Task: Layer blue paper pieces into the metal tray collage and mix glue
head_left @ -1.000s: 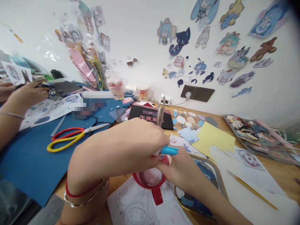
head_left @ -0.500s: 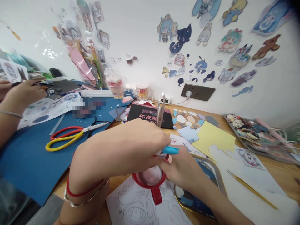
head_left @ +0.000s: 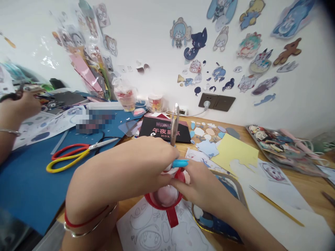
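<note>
Head view, the only one. Your left hand point(head_left: 146, 162) crosses in front and covers most of the work, so what sits between your fingers is hard to make out. It is curled tight around metal tweezers point(head_left: 175, 123), whose upper ends stick up past your knuckles; the tips are hidden behind the hand. Your right hand point(head_left: 200, 183) comes in from below right, fingers pinched on a small blue piece point(head_left: 180, 163) just beside the left fingertips; I cannot tell what the piece is. Both hands sit right over a red-framed magnifier point(head_left: 165, 199), whose lens is partly covered by them and whose handle points toward you. The magnifier lies on a line-drawing sheet point(head_left: 142, 230), cut off at the bottom edge.

Under your right forearm a gold-rimmed tray point(head_left: 239, 195) with blue scraps is mostly hidden. Around it: a yellow paper sheet point(head_left: 235, 151), small pastel cutouts point(head_left: 206, 134) on the wooden desk point(head_left: 306, 190), a black booklet point(head_left: 164, 129) with red print right behind the tweezers, and a thin gold stick point(head_left: 276, 205) on white paper to the right. To the left, red-and-yellow scissors point(head_left: 75, 155) lie shut on a blue mat point(head_left: 28, 184). A blurred-out patch point(head_left: 95, 120) hides something beyond them.

Far left, another person's hand point(head_left: 18, 108) holds something dark, cut off by the frame and motion-blurred. The character stickers point(head_left: 199, 43) on the wall are sharp enough; the packets at the right edge point(head_left: 274, 143) are distorted by the lens.
</note>
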